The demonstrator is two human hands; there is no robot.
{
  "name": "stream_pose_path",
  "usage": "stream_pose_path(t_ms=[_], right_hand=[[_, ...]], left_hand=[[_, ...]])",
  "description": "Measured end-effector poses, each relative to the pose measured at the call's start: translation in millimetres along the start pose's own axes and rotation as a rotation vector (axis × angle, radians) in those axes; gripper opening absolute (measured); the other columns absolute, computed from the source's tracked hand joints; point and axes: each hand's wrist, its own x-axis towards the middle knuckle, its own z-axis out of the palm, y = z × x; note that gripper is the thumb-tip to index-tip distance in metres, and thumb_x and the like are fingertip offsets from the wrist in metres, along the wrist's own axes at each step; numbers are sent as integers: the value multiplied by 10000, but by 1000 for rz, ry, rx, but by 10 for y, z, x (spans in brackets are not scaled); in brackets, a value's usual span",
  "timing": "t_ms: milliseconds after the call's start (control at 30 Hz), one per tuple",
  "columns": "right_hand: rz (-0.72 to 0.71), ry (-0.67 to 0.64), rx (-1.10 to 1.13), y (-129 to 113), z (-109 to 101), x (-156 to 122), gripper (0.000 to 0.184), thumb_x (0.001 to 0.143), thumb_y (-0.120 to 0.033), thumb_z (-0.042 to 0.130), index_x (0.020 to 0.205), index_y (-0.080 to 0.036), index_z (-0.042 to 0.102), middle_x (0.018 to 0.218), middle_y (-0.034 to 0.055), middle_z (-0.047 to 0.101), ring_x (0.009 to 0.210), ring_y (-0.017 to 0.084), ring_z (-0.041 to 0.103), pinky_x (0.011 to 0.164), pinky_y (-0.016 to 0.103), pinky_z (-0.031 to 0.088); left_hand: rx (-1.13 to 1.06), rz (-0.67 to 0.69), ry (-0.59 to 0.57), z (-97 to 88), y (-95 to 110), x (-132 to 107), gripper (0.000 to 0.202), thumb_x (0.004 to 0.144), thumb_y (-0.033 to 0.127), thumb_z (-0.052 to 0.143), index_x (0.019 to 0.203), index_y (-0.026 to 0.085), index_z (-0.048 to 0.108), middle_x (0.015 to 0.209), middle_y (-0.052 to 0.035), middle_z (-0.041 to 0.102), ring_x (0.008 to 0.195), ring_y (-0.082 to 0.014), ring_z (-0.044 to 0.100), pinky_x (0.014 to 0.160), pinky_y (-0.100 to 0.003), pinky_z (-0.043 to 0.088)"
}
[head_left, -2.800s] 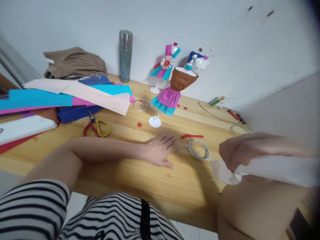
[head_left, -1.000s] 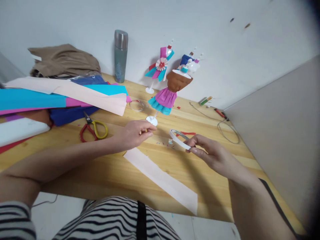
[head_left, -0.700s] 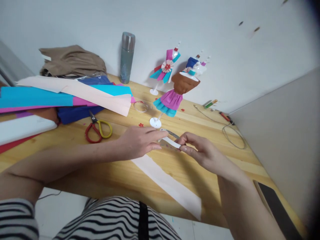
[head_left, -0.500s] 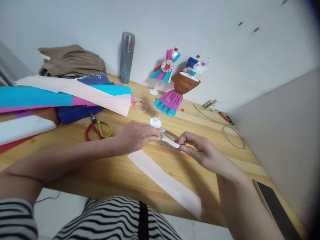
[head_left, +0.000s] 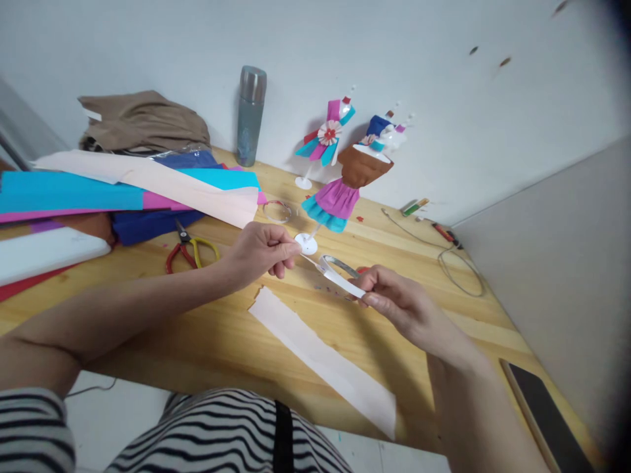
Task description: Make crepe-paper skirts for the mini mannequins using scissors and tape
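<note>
My right hand (head_left: 401, 307) is closed on a white roll of tape (head_left: 338, 272), held just above the wooden table (head_left: 207, 341). My left hand (head_left: 259, 253) pinches the loose end of that tape, and a short length stretches between the two hands. A long strip of pale paper (head_left: 323, 358) lies flat on the table below them, running toward the front edge.
Two small mannequins in paper dresses (head_left: 345, 177) stand behind the hands. Red and yellow scissors (head_left: 190, 249), a stack of coloured paper sheets (head_left: 123, 190), a grey flask (head_left: 250, 115), a second tape ring (head_left: 277, 211) and a cable (head_left: 456, 276) lie around. A dark phone (head_left: 547, 420) sits at right.
My right hand has picked up the tape roll and my left hand has come to it. The left hand has since drawn the tape end away to the left.
</note>
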Motion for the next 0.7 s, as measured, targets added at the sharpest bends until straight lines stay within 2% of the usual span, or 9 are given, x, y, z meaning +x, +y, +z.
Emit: stream_pose_path(t_ms=[100, 267, 400, 500, 567, 633, 700], right_hand=[[14, 28, 53, 17, 0, -9, 302, 907, -483, 481, 806, -199, 501, 725, 18, 528, 659, 152, 470, 603, 273, 382], [-50, -16, 228, 134, 22, 6, 293, 900, -488, 490, 814, -207, 496, 772, 42, 558, 720, 176, 509, 629, 301, 408], [-132, -62, 374, 271, 82, 30, 262, 889, -467, 511, 812, -218, 493, 742, 41, 563, 774, 204, 549, 682, 360, 463], [-177, -61, 493, 330, 170, 64, 254, 868, -455, 548, 793, -221, 486, 659, 6, 516, 758, 196, 558, 772, 423, 489], [-201, -72, 586, 336, 235, 95, 263, 860, -455, 563, 776, -222, 478, 634, -13, 494, 747, 187, 563, 842, 467, 477], [-232, -92, 671, 320, 287, 130, 256, 862, -440, 569, 763, -224, 475, 619, -26, 480, 742, 180, 569, 884, 493, 458], [-263, -95, 724, 292, 318, 163, 242, 862, -419, 576, 753, -227, 478, 604, -31, 474, 735, 178, 572, 900, 504, 446]], left_hand=[[26, 17, 51, -39, -51, 59, 206, 758, 150, 590, 559, 106, 558, 467, 33, 568, 356, -32, 492, 379, -133, 396], [3, -52, -56, -63, -136, 159, 202, 758, 184, 598, 574, 100, 593, 481, 22, 576, 380, -42, 500, 397, -149, 393], [-50, -58, -84, -26, -258, 165, 135, 737, 223, 647, 705, 96, 681, 459, 27, 567, 430, -50, 513, 445, -150, 407], [-197, -101, -153, 37, -383, 136, 197, 742, 278, 667, 846, 116, 709, 689, -22, 685, 520, -66, 587, 474, -165, 431], [-300, -141, -170, 84, -432, 110, 238, 750, 306, 675, 903, 129, 715, 860, -55, 712, 565, -63, 605, 491, -165, 429], [-389, -188, -169, 124, -436, 79, 231, 756, 308, 681, 898, 130, 718, 898, -62, 711, 570, -52, 596, 503, -163, 417], [-459, -236, -179, 151, -405, 46, 210, 758, 298, 690, 871, 123, 716, 833, -53, 707, 546, -44, 580, 502, -162, 401]])
